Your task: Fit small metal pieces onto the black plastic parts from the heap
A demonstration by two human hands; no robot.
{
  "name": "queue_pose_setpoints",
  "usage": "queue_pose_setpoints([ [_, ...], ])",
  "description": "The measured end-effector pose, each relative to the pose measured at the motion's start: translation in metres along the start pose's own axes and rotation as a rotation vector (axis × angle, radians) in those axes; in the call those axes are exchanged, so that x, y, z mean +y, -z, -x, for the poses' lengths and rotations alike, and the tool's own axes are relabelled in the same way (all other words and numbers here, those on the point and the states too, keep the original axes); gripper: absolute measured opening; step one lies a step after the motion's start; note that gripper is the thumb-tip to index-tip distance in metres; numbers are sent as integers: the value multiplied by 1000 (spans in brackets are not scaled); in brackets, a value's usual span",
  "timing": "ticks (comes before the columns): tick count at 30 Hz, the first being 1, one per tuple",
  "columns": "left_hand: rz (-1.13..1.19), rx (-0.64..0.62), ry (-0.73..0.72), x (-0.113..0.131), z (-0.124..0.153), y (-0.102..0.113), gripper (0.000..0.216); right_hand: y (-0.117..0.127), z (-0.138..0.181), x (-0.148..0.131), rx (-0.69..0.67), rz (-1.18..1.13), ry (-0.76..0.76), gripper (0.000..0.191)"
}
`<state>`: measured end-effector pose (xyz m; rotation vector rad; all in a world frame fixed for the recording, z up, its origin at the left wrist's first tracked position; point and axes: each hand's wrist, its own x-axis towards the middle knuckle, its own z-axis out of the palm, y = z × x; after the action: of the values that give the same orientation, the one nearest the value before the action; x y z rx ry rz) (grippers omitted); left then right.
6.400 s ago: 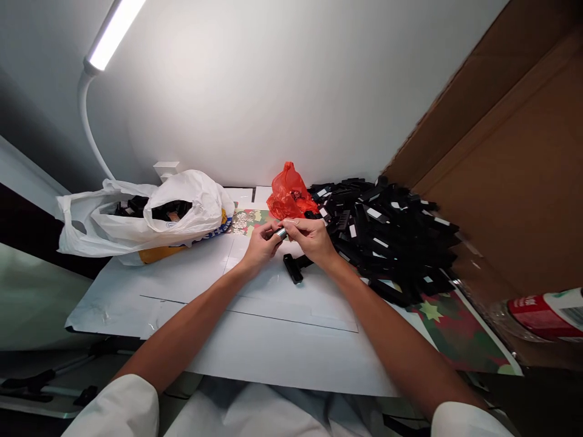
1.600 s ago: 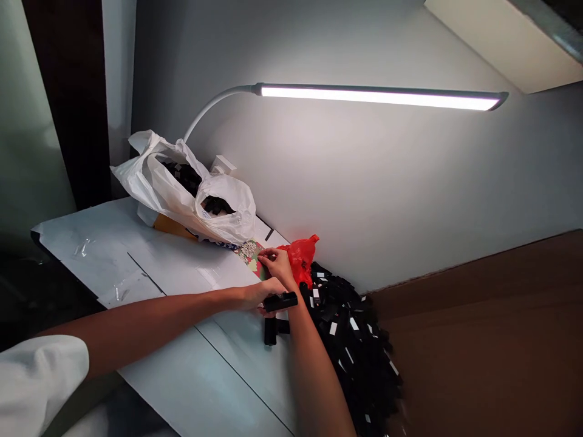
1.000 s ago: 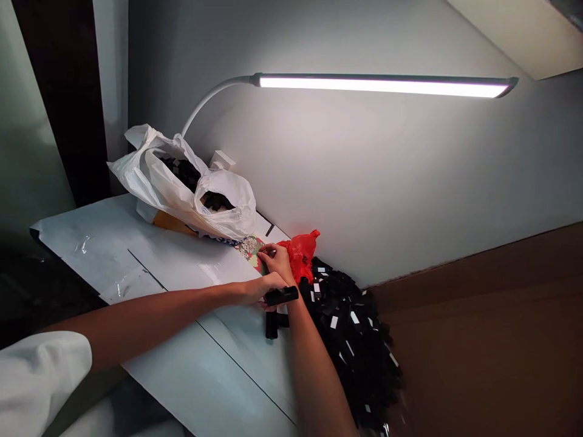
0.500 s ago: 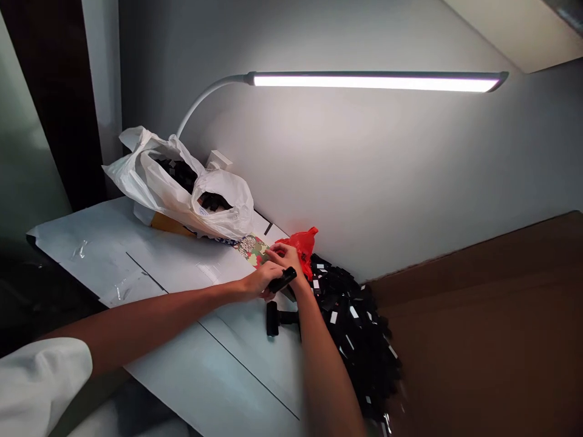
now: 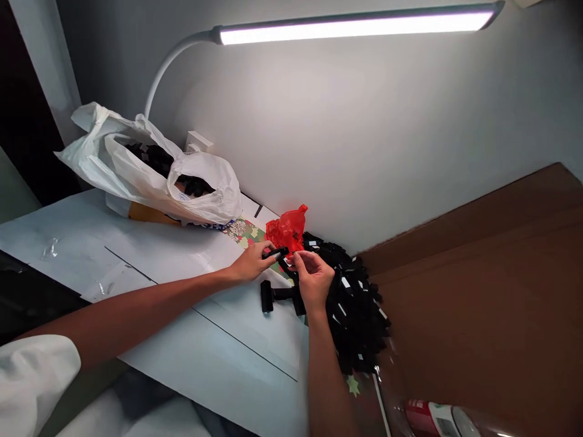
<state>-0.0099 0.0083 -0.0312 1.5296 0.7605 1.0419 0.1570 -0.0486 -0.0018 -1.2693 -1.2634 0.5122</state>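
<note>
My left hand (image 5: pixel 251 262) is closed on a small black plastic piece (image 5: pixel 277 252), its thumb along the near side. Close by on the right, my right hand (image 5: pixel 315 280) is raised with thumb and fingertips pinched together; what they hold, if anything, is too small to make out. Below the hands, several short black pieces (image 5: pixel 267 297) lie on the white tabletop (image 5: pixel 218 358). A crumpled red plastic bag (image 5: pixel 286 229) sits just behind my fingers. To the right spreads a heap of black pieces with white labels (image 5: pixel 359 309), partly covered by my right hand.
A white plastic bag (image 5: pixel 136 182) holding black items stands at the back left. Small pale bits (image 5: pixel 237 228) lie on a patterned sheet. A lit lamp (image 5: pixel 355 27) hangs above. Brown cardboard (image 5: pixel 473 291) borders the right side, with a red-labelled container (image 5: pixel 435 419) low down.
My right hand has moved from over the patterned sheet to the right of my left hand, its fingers now pinched. My left hand still holds the black piece. The view has tilted downward.
</note>
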Motion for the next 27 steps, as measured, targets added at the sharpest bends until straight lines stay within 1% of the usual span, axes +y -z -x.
queue_pose_setpoints([
  [2,-90,8,-8,1,0,1,34,-3,4,9,34,-1,-5,34],
  [6,-156,-33,19,4,0,1,33,-3,7,18,26,45,6,29],
  [11,-197,-75,47,8,-1,-2,29,2,7,16,52,107,49,23],
  [16,-222,-108,26,11,0,-4,24,1,7,15,58,206,118,20],
  [23,-267,-127,34,13,-2,-4,19,3,7,14,71,203,77,23],
  [27,-311,-121,27,14,0,-3,16,4,6,14,45,168,46,24],
])
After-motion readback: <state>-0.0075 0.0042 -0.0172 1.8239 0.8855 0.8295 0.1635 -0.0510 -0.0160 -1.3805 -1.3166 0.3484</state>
